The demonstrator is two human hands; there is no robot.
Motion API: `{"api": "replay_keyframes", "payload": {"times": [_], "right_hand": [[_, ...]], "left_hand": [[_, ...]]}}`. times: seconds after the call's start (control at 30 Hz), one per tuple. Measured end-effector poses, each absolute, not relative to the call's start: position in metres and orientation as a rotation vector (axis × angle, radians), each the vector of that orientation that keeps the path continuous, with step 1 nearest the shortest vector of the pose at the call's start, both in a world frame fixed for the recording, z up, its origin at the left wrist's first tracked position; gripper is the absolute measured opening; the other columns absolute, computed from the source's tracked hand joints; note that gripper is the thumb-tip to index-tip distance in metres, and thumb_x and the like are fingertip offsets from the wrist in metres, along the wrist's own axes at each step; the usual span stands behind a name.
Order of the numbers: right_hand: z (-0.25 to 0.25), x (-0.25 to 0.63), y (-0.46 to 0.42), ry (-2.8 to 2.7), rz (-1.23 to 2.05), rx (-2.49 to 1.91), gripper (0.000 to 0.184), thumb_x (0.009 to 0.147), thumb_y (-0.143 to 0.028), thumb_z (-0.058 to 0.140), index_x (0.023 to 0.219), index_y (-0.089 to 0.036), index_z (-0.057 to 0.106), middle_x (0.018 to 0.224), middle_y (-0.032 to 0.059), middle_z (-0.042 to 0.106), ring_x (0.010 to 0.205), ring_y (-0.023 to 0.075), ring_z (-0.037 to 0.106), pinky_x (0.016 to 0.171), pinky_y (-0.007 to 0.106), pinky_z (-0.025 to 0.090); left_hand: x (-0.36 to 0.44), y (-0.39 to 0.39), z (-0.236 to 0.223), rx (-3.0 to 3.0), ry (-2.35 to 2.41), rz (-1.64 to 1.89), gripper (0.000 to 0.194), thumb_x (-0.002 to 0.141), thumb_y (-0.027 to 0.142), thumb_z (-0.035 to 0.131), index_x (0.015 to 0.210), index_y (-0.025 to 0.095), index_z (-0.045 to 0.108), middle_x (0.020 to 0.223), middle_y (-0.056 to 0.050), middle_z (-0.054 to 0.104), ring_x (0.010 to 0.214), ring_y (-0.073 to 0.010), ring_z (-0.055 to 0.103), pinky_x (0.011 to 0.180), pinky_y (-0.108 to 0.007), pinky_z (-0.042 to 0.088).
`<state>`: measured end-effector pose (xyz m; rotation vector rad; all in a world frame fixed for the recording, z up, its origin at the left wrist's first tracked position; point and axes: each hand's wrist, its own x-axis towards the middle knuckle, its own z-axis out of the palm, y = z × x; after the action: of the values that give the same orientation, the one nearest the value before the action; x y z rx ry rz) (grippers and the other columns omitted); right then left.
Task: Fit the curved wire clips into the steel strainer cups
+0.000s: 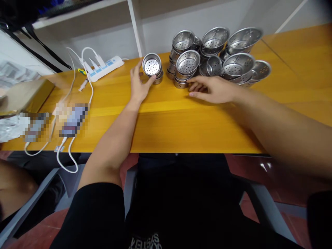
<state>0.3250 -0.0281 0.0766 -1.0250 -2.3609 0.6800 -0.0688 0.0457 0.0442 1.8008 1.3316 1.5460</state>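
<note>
My left hand [138,85] reaches across the yellow table [181,121] and its fingers curl around a short stack of small perforated steel cups [152,67]. My right hand [211,89] lies flat on the table with fingers stretched out, the fingertips touching the base of a taller stack of the same cups [184,69]. Behind that stack sits a pile of wider perforated steel bowls [237,64], several tilted against each other.
A white power strip [105,66] with plugs and white cables [70,145] lies at the left back. Blurred small items [72,119] and a cardboard box [23,95] sit at the left edge. Another person's arm [12,188] shows at lower left. A white shelf frame [135,26] stands behind.
</note>
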Motion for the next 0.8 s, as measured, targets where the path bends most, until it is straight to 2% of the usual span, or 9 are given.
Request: {"api": "replay_keyframes", "payload": {"times": [0.13, 0.27, 0.37, 0.53, 0.67, 0.8], "right_hand": [[0.077, 0.323, -0.036, -2.377, 0.641, -1.028, 0.062, 0.116, -0.05, 0.08, 0.167, -0.015, 0.079, 0.141, 0.0224, 0.093, 0.118, 0.0394, 0.088, 0.112, 0.061, 0.074], [0.074, 0.318, -0.042, -2.341, 0.623, -1.014, 0.053, 0.116, -0.055, 0.074, 0.154, -0.02, 0.086, 0.137, 0.0213, 0.093, 0.118, 0.0436, 0.09, 0.114, 0.071, 0.074], [0.07, 0.314, -0.045, -2.304, 0.641, -1.022, 0.049, 0.117, -0.061, 0.074, 0.148, -0.026, 0.09, 0.135, 0.0186, 0.093, 0.119, 0.0443, 0.09, 0.115, 0.072, 0.074], [0.069, 0.308, -0.049, -2.351, 0.565, -1.001, 0.051, 0.115, -0.06, 0.073, 0.145, -0.023, 0.091, 0.139, 0.0198, 0.093, 0.121, 0.0429, 0.09, 0.118, 0.069, 0.073], [0.069, 0.309, -0.049, -2.345, 0.554, -1.024, 0.053, 0.114, -0.062, 0.074, 0.145, -0.024, 0.091, 0.138, 0.0172, 0.094, 0.122, 0.0404, 0.091, 0.12, 0.063, 0.073], [0.068, 0.312, -0.049, -2.344, 0.568, -1.007, 0.05, 0.116, -0.062, 0.073, 0.143, -0.024, 0.091, 0.138, 0.0183, 0.094, 0.122, 0.0424, 0.09, 0.119, 0.068, 0.073]], "left_hand": [[-0.069, 0.044, 0.045, 1.785, 1.339, 1.531, 0.089, 0.083, 0.064, 0.12, 0.154, 0.041, 0.071, 0.177, -0.013, 0.067, 0.168, -0.0419, 0.066, 0.149, -0.069, 0.058], [-0.069, 0.051, 0.042, 1.809, 1.303, 1.521, 0.11, 0.076, 0.061, 0.124, 0.165, 0.043, 0.062, 0.191, -0.013, 0.058, 0.179, -0.0445, 0.059, 0.156, -0.074, 0.048], [-0.068, 0.055, 0.041, 1.876, 1.27, 1.522, 0.107, 0.082, 0.063, 0.12, 0.169, 0.043, 0.061, 0.191, -0.013, 0.06, 0.185, -0.0435, 0.055, 0.157, -0.072, 0.047], [-0.065, 0.06, 0.041, 1.883, 1.248, 1.557, 0.094, 0.089, 0.064, 0.116, 0.163, 0.041, 0.063, 0.182, -0.012, 0.068, 0.175, -0.039, 0.067, 0.155, -0.065, 0.052], [-0.065, 0.065, 0.042, 1.842, 1.246, 1.609, 0.096, 0.089, 0.066, 0.116, 0.164, 0.042, 0.062, 0.178, -0.01, 0.069, 0.18, -0.0362, 0.064, 0.155, -0.057, 0.054], [-0.067, 0.063, 0.049, 1.828, 1.292, 1.682, 0.094, 0.094, 0.072, 0.112, 0.166, 0.043, 0.059, 0.174, -0.01, 0.068, 0.178, -0.036, 0.065, 0.153, -0.056, 0.056]]}}
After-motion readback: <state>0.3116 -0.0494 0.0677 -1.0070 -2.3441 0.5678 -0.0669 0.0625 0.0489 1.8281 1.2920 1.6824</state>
